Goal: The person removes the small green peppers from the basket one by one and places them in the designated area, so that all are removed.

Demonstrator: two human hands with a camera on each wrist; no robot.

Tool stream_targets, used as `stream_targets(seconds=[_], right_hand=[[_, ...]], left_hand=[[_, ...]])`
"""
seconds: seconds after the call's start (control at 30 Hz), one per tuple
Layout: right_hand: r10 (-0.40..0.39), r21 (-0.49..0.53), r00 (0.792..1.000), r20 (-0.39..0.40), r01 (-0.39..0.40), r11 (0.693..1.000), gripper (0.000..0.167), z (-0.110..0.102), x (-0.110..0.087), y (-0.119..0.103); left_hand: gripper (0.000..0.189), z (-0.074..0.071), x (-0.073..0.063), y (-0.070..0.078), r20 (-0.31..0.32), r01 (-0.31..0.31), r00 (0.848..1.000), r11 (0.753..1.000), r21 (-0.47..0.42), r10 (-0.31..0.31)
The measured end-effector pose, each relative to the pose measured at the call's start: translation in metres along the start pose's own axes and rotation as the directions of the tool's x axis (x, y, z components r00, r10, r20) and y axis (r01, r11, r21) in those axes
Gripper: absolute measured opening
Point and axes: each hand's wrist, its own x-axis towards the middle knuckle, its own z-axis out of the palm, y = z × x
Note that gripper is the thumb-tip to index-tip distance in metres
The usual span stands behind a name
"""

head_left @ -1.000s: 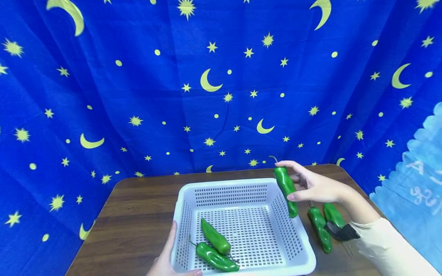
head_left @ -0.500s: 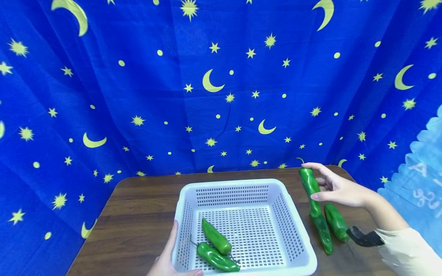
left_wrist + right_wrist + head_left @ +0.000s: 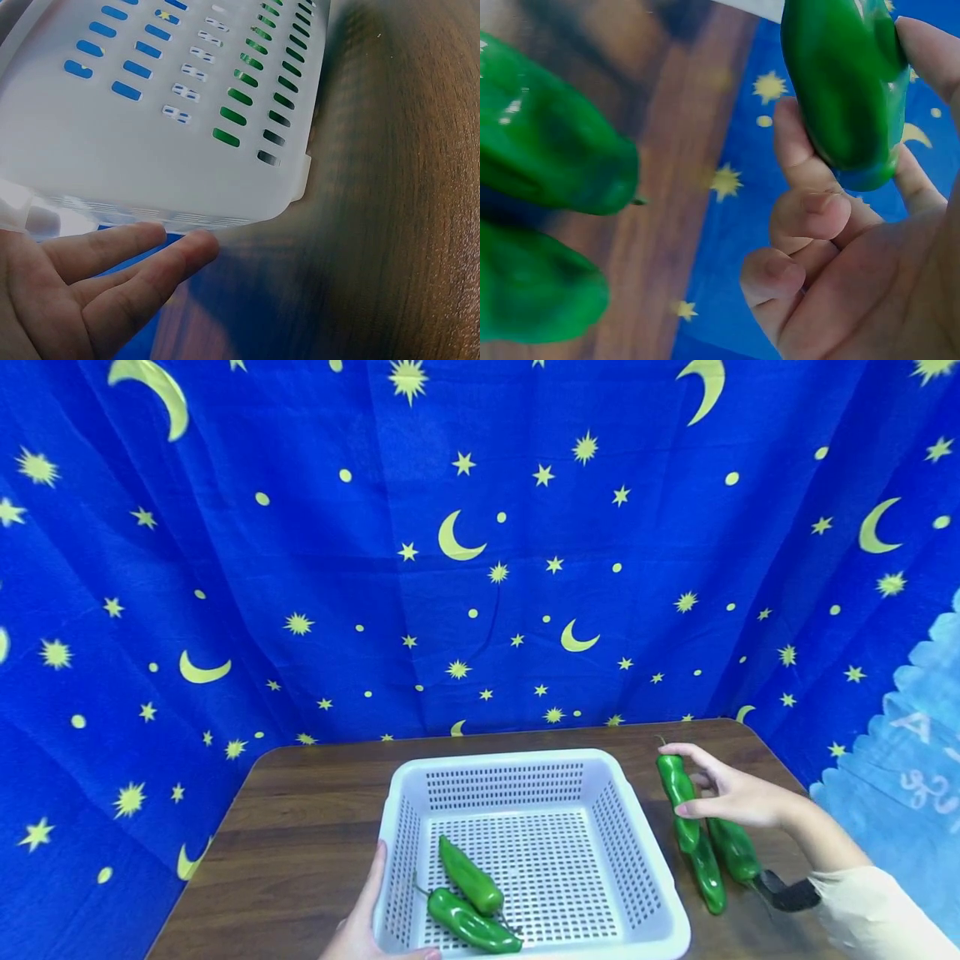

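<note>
My right hand grips a long green pepper between thumb and fingers, its stem pointing up and away. In the right wrist view this held pepper appears at the top, beside the curled fingers. Under and beside it, two more peppers lie on the table, one partly overlapped by the held pepper and one partly behind my hand. My left hand rests at the near left corner of a white perforated basket, its fingers fairly straight against it in the left wrist view.
Inside the basket, at its near left, lie a green pepper and another green pepper. The brown wooden table ends at a blue star-and-moon curtain. A black strap circles the right wrist.
My right hand has carried the held pepper rightward from over the basket's right rim, then lowered it toward the peppers on the table. The left hand has stayed at the basket.
</note>
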Motion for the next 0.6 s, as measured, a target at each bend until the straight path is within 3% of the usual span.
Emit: stream_targets(seconds=[0.3,0.6], right_hand=[[-0.009,-0.008,0.998,0.054,0.009,1.000,0.079,0.015,0.009,0.022],[0.028,-0.099,0.997,0.076,-0.020,0.995,0.085,0.030,0.022,0.029]], left_hand=[[0.138,0.000,0.001,-0.004,-0.014,-0.015,1.000,1.000,0.024,0.015],[0.137,-0.001,0.001,-0.005,0.009,-0.027,1.000,1.000,-0.012,0.027]])
